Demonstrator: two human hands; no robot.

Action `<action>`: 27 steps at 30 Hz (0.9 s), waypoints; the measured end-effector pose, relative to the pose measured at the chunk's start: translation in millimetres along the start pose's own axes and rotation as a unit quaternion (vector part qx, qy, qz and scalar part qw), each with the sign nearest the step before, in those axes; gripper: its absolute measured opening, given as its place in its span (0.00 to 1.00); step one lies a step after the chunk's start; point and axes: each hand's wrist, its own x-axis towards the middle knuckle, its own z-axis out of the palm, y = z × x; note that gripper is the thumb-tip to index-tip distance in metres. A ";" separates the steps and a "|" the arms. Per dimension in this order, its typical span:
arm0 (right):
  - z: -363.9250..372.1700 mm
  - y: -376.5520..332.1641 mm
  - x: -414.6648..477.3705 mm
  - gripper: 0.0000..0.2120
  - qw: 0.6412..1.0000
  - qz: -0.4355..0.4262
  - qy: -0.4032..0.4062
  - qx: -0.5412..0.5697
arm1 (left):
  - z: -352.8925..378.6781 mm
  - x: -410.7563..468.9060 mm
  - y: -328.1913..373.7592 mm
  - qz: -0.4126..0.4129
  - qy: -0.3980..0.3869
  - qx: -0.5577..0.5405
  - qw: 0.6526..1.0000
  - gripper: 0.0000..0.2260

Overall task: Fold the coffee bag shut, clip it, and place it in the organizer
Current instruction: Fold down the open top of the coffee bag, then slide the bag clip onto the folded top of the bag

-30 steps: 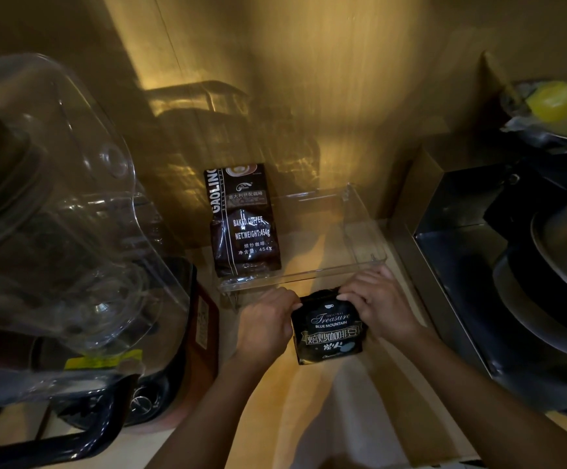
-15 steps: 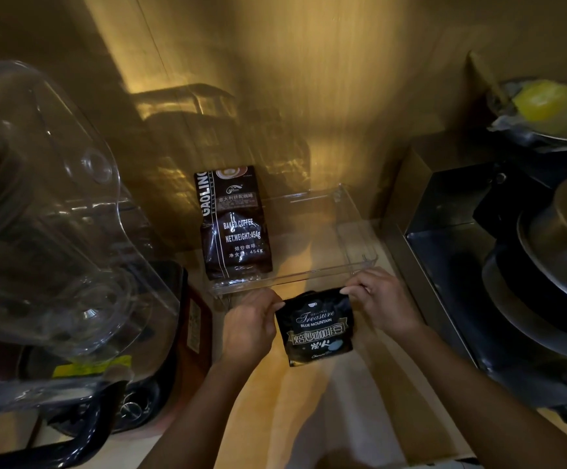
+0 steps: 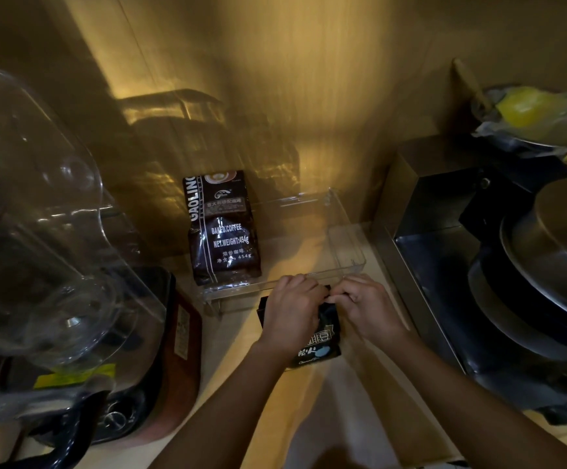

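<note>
A small black coffee bag (image 3: 322, 343) with white lettering stands on the wooden counter, just in front of a clear plastic organizer (image 3: 346, 245). My left hand (image 3: 292, 313) covers the bag's upper left and grips its top. My right hand (image 3: 366, 306) pinches the top edge from the right, and the fingers of both hands meet over the middle of the bag. Only the bag's lower part shows. A taller dark coffee bag (image 3: 223, 231) stands upright in the organizer's left side. No clip is visible.
A blender with a large clear jug (image 3: 38, 231) fills the left side. A dark metal appliance (image 3: 444, 248) with a round metal lid (image 3: 562, 258) stands at the right. A bowl with something yellow (image 3: 529, 113) sits at the far right, against the wooden wall.
Both hands have moved inward from the bag's top corners and now meet over its top centre. The top of the bag has gone down under my hands, hiding the upper label.
</note>
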 end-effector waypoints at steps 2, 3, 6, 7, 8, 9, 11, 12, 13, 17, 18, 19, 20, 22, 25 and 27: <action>-2.3 3.7 -4.0 0.01 0.999 0.040 0.005 0.030 | 5.0 1.9 0.1 -0.016 -0.001 -0.046 0.999 0.06; -2.1 7.2 -6.6 0.01 0.998 0.055 0.008 0.041 | 6.9 2.0 -0.2 -0.026 -0.003 -0.068 0.997 0.06; 1.5 25.1 -17.7 0.02 0.993 0.106 0.022 0.049 | 9.8 2.3 -1.5 -0.047 0.009 -0.100 0.994 0.06; 2.8 33.3 -22.8 0.03 0.991 0.127 0.024 0.028 | 9.9 2.7 -1.7 -0.054 0.011 -0.109 0.993 0.05; 4.0 42.0 -28.6 0.03 0.989 0.147 0.023 -0.003 | 10.0 3.0 -1.8 -0.058 0.013 -0.117 0.991 0.05; 5.0 51.3 -35.0 0.02 0.986 0.163 0.019 -0.032 | 10.2 3.4 -2.3 -0.060 0.014 -0.123 0.991 0.05; 6.5 68.8 -47.1 0.02 0.981 0.179 0.001 -0.080 | 11.3 3.6 -2.5 -0.065 0.016 -0.127 0.990 0.05; 7.4 75.7 -52.0 0.03 0.977 0.189 -0.018 -0.102 | 11.8 3.6 -2.2 -0.067 0.018 -0.128 0.989 0.05; 8.6 81.6 -55.9 0.04 0.970 0.205 -0.040 -0.127 | 12.3 3.6 -1.6 -0.070 0.019 -0.127 0.989 0.05; 15.2 92.1 -69.0 0.10 0.935 0.279 -0.061 -0.210 | 11.8 2.0 0.5 -0.076 0.025 -0.129 0.988 0.04; 16.9 93.4 -72.1 0.10 0.932 0.285 -0.060 -0.217 | 11.4 1.4 0.5 -0.077 0.022 -0.129 0.988 0.04; 18.1 94.8 -74.4 0.10 0.930 0.284 -0.063 -0.224 | 11.0 1.2 0.4 -0.079 0.018 -0.128 0.988 0.04; 18.9 96.5 -75.8 0.10 0.929 0.281 -0.068 -0.232 | 10.9 1.1 0.3 -0.080 0.016 -0.126 0.989 0.03; 19.6 98.6 -75.8 0.08 0.928 0.277 -0.075 -0.236 | 11.1 0.9 1.2 -0.086 0.013 -0.124 0.988 0.03; 20.1 93.0 -73.0 0.06 0.935 0.272 -0.055 -0.222 | 11.0 -0.1 3.7 -0.120 0.031 -0.143 0.982 0.04; 18.2 85.4 -70.1 0.04 0.954 0.255 -0.031 -0.152 | 9.6 0.2 2.2 -0.131 0.036 -0.144 0.980 0.09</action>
